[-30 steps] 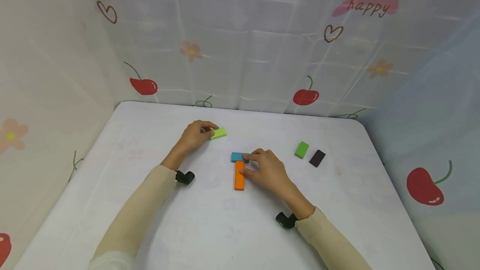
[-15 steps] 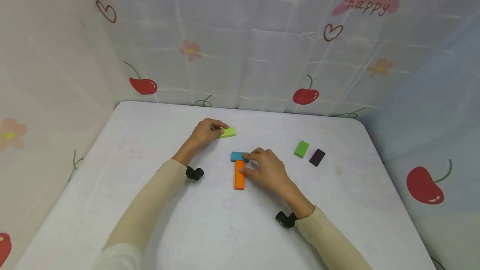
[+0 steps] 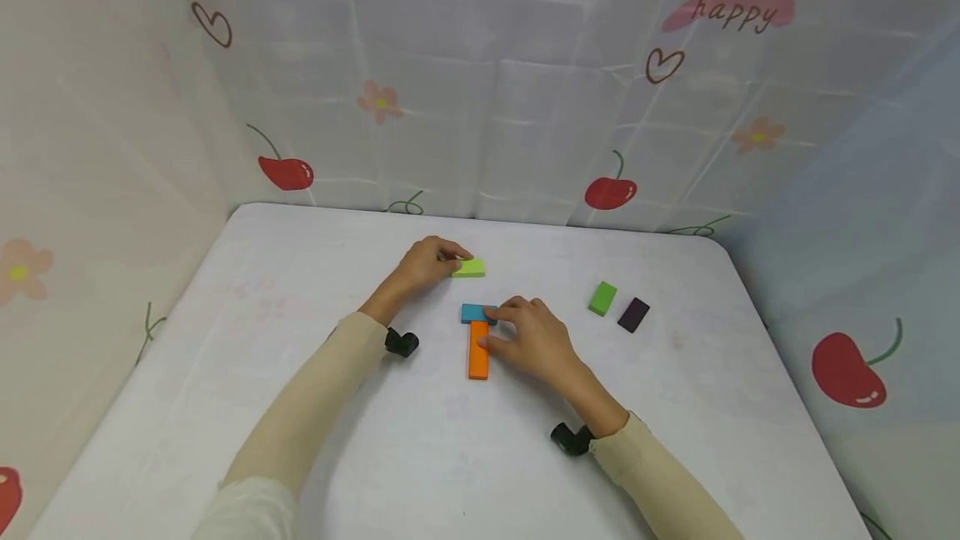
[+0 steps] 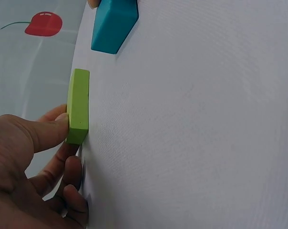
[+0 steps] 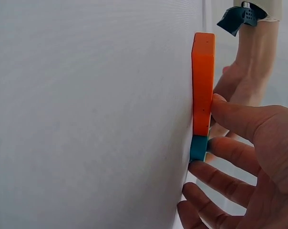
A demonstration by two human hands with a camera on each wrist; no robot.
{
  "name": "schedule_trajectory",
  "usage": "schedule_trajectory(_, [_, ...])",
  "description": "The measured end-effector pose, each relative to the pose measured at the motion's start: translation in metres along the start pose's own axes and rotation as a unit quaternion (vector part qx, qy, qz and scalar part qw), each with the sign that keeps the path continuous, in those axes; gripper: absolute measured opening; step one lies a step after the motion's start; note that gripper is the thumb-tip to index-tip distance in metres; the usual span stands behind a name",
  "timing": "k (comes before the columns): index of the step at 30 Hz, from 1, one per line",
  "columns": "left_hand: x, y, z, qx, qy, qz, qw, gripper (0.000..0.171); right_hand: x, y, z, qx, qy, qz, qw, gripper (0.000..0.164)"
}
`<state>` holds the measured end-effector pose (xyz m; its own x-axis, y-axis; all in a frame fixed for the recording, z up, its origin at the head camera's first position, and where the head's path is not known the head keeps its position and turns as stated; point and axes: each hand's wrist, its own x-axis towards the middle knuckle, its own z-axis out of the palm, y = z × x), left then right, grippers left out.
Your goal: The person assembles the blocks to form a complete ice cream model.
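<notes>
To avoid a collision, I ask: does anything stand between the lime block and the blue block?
Nothing visible: in the head view, bare table lies between the lime block and the blue block, whose right end the right hand touches.

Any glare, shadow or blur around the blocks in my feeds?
Head view: soft shadow on the tabletop beside the left sleeve, pale sheen streaks on the backdrop. Left wrist view: left hand dim, shadow beside its fingers, but the yellow-green block clearly outlined. Right wrist view: tabletop dull grey, no glare on the orange block, no obvious blur on the right hand.
</notes>
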<state>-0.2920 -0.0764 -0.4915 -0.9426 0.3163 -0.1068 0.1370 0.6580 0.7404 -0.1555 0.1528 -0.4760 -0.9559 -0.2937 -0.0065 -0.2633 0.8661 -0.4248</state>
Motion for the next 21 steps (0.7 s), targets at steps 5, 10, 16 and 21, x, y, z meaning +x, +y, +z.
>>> schedule_trajectory(5, [0.004,0.004,0.001,0.002,-0.011,0.001,0.9999,0.025,0.0,0.0,0.0,-0.001,-0.001,0.002,1.0,0.054])
schedule_trajectory(10, [0.005,0.008,0.002,-0.002,-0.018,0.009,0.9998,0.024,0.0,0.0,0.0,0.003,0.005,0.0,1.0,0.054])
schedule_trajectory(16, [0.006,0.01,0.002,-0.001,-0.025,0.014,0.9996,0.025,0.0,0.0,0.001,0.005,0.001,0.0,1.0,0.053])
schedule_trajectory(21, [0.006,0.011,0.003,-0.006,-0.029,0.02,0.9994,0.025,-0.001,0.0,0.0,0.0,0.002,0.003,1.0,0.054])
